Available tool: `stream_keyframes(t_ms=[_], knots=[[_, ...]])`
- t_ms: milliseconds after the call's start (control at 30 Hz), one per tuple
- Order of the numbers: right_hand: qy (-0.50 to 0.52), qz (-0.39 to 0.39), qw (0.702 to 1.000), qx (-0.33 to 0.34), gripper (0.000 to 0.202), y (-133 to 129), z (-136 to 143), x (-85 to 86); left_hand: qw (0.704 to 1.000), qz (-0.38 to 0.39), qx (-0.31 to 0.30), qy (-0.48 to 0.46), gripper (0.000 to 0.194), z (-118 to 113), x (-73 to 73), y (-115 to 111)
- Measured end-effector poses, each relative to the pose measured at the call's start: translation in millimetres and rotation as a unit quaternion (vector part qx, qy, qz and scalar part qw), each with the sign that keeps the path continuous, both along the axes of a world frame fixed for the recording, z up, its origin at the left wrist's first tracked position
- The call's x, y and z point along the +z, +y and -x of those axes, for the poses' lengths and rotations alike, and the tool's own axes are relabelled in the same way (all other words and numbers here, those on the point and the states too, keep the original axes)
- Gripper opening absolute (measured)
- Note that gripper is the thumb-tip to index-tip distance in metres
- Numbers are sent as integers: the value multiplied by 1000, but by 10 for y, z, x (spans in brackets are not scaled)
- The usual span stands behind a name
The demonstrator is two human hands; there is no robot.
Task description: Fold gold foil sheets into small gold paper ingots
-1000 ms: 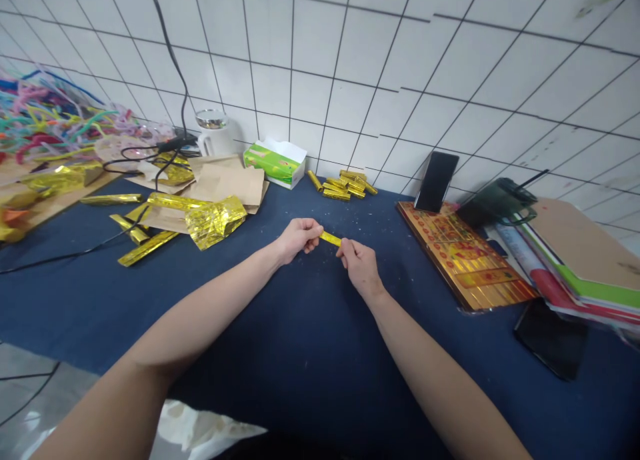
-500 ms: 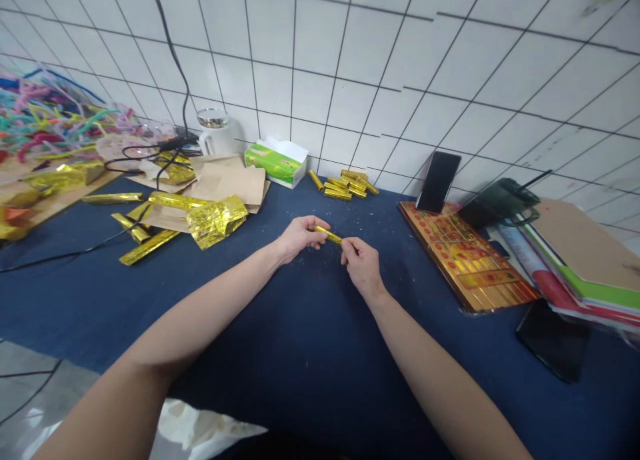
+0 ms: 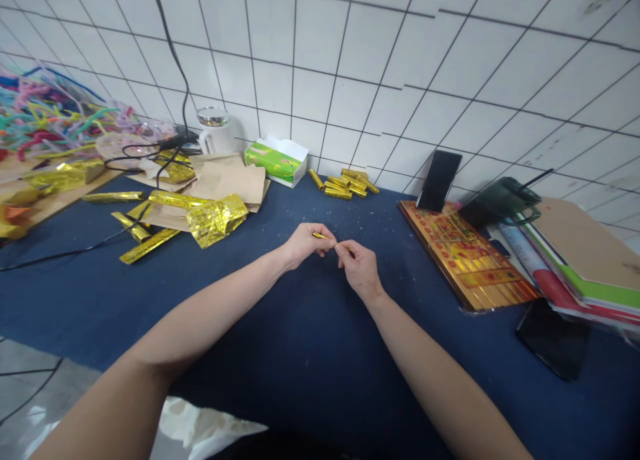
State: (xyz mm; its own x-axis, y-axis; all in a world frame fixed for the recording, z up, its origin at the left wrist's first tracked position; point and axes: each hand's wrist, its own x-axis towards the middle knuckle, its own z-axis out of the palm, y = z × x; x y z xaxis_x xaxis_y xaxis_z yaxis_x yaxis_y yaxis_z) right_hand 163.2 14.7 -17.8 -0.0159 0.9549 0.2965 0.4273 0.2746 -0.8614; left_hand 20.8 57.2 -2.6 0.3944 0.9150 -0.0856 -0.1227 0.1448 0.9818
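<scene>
Above the middle of the dark blue table, my left hand (image 3: 311,241) and my right hand (image 3: 359,265) meet, fingertips close together. Both pinch a small gold foil roll (image 3: 319,235); its left end shows beyond my left fingers, while the rest is mostly covered. Behind my hands, a pile of similar gold foil rolls (image 3: 350,183) lies against the wall. Over to the left, a crinkled gold foil sheet (image 3: 216,220) rests partly on brown paper (image 3: 230,181), with several longer gold foil strips (image 3: 149,248) beside it.
A green tissue pack (image 3: 275,163) and white mug (image 3: 216,137) stand along the tiled wall. Colourful fuzzy stems (image 3: 65,123) and a black cable (image 3: 90,248) occupy the left. At right are a phone (image 3: 439,180), a red-gold box (image 3: 465,260), a dark mug (image 3: 505,203) and stacked papers (image 3: 585,240).
My hands have come closer together, and my fingers now cover more of the gold foil roll. The things around them stay where they were.
</scene>
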Motion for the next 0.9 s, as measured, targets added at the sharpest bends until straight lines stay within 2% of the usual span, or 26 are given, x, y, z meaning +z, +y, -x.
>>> stream_keyframes(t_ms=[167, 333, 567, 767, 900], knots=[[28, 0, 1000, -16, 23, 0, -4, -15, 999, 16, 23, -18, 16, 15, 0, 30], [33, 0, 999, -25, 23, 11, -17, -26, 999, 37, 15, -20, 19, 92, 0, 109], [57, 14, 998, -34, 25, 12, -11, -14, 999, 6, 52, -16, 22, 135, -26, 171], [131, 50, 989, -51, 31, 35, -15, -1, 997, -1, 66, -29, 22, 185, -38, 220], [75, 40, 996, -14, 27, 32, -23, -23, 997, 9, 60, -41, 22, 201, -47, 237]])
